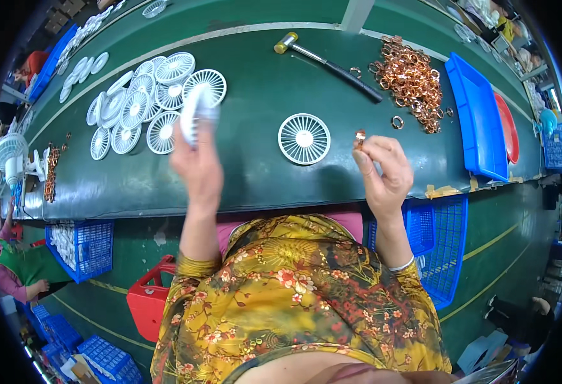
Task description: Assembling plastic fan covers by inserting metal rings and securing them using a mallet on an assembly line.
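Note:
My left hand (196,168) is raised over the green conveyor belt (255,96) and grips a round white fan grille (194,112), seen blurred and nearly edge-on. My right hand (383,168) pinches a small copper ring (359,136) between thumb and fingertips. Another white fan grille (304,138) lies flat on the belt between the two hands. A heap of white grilles (141,102) is piled to the left. A pile of copper rings (412,80) lies at the upper right, with a single loose ring (397,122) near it.
A hammer (327,63) with a black handle lies on the belt. A blue tray (479,115) and a red dish (506,127) sit at the right. Blue crates (447,246) (81,248) and a red crate (148,301) stand below the belt. Another person (13,272) sits at the left.

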The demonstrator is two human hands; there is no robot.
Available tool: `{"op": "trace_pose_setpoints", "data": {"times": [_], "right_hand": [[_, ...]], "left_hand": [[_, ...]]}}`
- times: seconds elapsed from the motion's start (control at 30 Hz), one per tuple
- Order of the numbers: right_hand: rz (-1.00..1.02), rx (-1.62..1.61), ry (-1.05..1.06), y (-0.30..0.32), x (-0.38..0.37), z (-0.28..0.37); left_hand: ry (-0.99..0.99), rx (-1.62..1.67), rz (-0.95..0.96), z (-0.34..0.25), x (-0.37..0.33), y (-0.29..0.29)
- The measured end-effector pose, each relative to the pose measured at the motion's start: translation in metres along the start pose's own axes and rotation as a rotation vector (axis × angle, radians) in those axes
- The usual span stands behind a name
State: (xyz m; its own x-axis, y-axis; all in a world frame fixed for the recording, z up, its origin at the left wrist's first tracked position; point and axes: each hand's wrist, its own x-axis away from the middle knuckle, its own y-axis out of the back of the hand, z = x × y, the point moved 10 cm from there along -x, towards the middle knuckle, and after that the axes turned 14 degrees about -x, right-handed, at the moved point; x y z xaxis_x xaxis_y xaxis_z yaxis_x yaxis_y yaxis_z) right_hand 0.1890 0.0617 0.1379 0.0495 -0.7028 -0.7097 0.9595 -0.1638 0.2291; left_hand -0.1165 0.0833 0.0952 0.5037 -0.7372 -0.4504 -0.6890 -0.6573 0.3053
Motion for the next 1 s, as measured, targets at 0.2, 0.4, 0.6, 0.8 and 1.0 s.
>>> {"op": "trace_pose_setpoints", "data": {"times": [0.2, 0.4, 0.6, 0.8, 1.0], "right_hand": [[0.125, 0.062, 0.26, -0.037, -0.006, 0.054], [0.277, 0.198, 0.167, -0.069, -0.01, 0.034], [0.293, 0.211, 0.052, -0.076, 0.0, 0.018], [0.215, 0.197, 0.07, -0.069, 0.003, 0.023], [0.344, 0.221, 0.005, -0.076, 0.002, 0.019]], "left_hand": [[0.303, 0.602, 0.574, -0.021, 0.064, -0.087], [0.124, 0.471, 0.626, -0.047, 0.068, -0.088], [-0.019, 0.251, 0.623, -0.047, 0.069, -0.088], [0.12, 0.395, 0.703, -0.037, 0.074, -0.093], [0.185, 0.448, 0.709, -0.031, 0.079, -0.095]]}}
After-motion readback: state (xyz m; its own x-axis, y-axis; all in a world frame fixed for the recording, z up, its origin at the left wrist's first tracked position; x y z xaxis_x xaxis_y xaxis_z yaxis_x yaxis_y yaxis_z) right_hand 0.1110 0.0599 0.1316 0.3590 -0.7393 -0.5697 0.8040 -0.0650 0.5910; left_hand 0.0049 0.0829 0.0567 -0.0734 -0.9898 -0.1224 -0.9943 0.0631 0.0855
